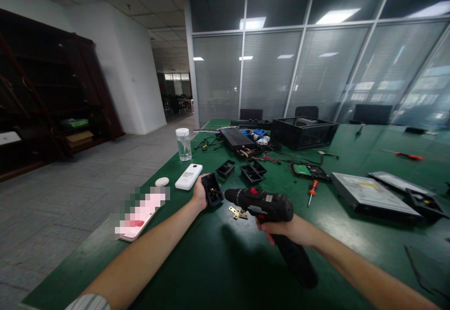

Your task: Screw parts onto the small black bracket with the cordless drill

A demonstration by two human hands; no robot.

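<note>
My left hand (200, 192) is closed around a small black plastic box (212, 189), tilted so its open side faces right and toward me. Something brass-coloured shows inside it, too small to make out. In my right hand (281, 229) is a black cordless drill (262, 203), gripped by its handle. Its chuck points left at the box, and I cannot tell whether the bit touches anything in it. Several brass hinge-like pieces (238, 213) lie on the table just below the chuck. More black boxes (251, 173) like the held one sit behind my hands.
On the green table (197, 272) stand a water bottle (183, 144), a white device (189, 177) and a partly blurred pink item (140, 214) at left. A screwdriver (312, 189), an optical drive (372, 197) and a black computer case (304, 132) lie right and behind, among cables.
</note>
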